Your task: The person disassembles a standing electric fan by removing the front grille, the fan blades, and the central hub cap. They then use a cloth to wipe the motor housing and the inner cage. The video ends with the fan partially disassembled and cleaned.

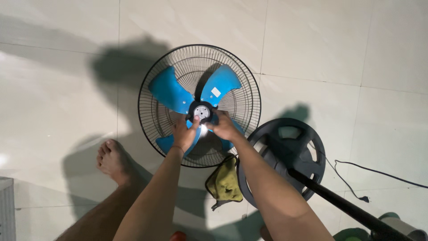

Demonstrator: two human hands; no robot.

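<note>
A blue three-bladed fan blade (169, 93) rests inside a round black wire fan guard (151, 85) lying flat on the tiled floor. Its black hub (201, 110) with a pale centre faces up. My left hand (185, 133) rests on the lower blade, with the thumb touching the hub's edge. My right hand (224, 127) comes in from the right, its fingers at the hub's lower side. Both hands meet at the hub; a bright glare there hides what the fingertips pinch.
The fan's round black base (285, 154) with its black pole (343, 203) lies to the right. A crumpled olive-green cloth (225, 183) sits between guard and base. A black cord (356, 172) trails right. My bare foot (112, 158) stands at the left.
</note>
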